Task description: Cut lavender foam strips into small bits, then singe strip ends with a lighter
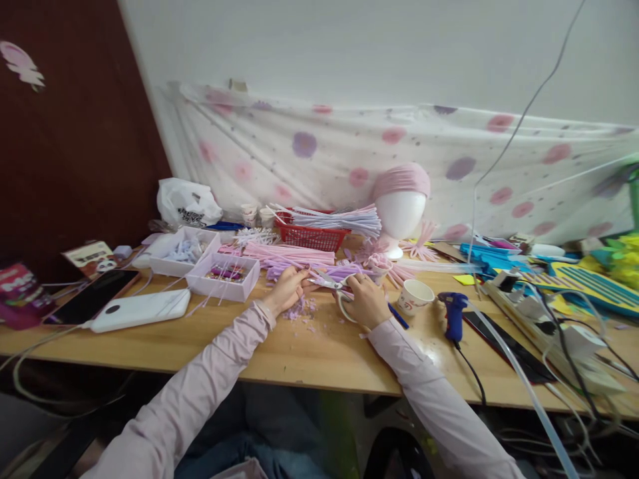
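Observation:
My right hand point(367, 303) grips a pair of scissors point(328, 282) with pale handles, the blades pointing left. Close to the blade tips, my left hand point(289, 291) is closed in a pinch; what its fingers hold is too small to make out. Purple fluffy clippings point(302, 309) are scattered on the table below both hands. Just behind them lie purple pipe cleaners point(277, 270) and a bundle of pink pipe cleaners point(294, 253). A paper cup point(415, 297) stands to the right of my right hand.
White boxes of small parts point(224, 287) stand left, near a white power bank point(142, 311) and a phone point(94, 296). Behind are a red basket point(312, 237) and a foam head point(399, 211). A blue glue gun point(453, 316), another phone point(509, 346) and a power strip point(544, 332) lie right.

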A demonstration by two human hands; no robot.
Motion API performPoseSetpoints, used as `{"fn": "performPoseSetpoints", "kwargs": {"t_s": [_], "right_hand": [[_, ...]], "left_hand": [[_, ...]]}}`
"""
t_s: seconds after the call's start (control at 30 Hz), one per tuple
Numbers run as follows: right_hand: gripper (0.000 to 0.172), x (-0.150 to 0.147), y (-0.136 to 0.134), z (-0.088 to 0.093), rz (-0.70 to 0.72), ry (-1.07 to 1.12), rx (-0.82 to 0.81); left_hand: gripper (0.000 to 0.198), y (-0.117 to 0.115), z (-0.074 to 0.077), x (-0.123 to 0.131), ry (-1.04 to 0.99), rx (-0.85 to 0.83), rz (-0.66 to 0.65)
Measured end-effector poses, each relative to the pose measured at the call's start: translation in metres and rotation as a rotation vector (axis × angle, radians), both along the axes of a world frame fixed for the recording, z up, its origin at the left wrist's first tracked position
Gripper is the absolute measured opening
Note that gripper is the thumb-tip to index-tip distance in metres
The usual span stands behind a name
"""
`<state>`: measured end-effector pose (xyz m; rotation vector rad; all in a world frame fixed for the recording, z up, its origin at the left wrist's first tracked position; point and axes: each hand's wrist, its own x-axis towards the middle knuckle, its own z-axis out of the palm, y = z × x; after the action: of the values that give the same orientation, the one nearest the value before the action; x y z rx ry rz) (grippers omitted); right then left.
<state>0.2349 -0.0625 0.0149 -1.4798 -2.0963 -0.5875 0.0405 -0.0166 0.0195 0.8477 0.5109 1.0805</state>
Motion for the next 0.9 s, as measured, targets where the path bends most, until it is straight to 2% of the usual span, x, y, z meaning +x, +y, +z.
{"fn": "performPoseSetpoints", "kwargs": {"t_s": [0.23, 0.4, 0.67, 0.9], "right_hand": [[0.015, 0.0015, 0.0014, -0.0005, 0.015, 0.010, 0.000], [0.017, -0.0010, -0.0023, 0.0012, 0.005, 0.015, 0.002], [0.020, -0.0005, -0.0021, -0.0008, 0.014, 0.017, -0.014], [0.023, -0.0021, -0.0048, 0.0034, 0.003, 0.017, -0.017]], "left_hand": [[0.017, -0.0011, 0.0014, 0.0001, 0.011, -0.001, 0.012], [0.011, 0.0013, 0.0021, -0.0039, 0.004, 0.057, 0.075], [0.026, 0.0007, 0.0021, -0.0044, 0.014, 0.104, 0.105], [0.021, 0.0002, -0.0007, -0.0020, 0.086, 0.176, 0.149]]}}
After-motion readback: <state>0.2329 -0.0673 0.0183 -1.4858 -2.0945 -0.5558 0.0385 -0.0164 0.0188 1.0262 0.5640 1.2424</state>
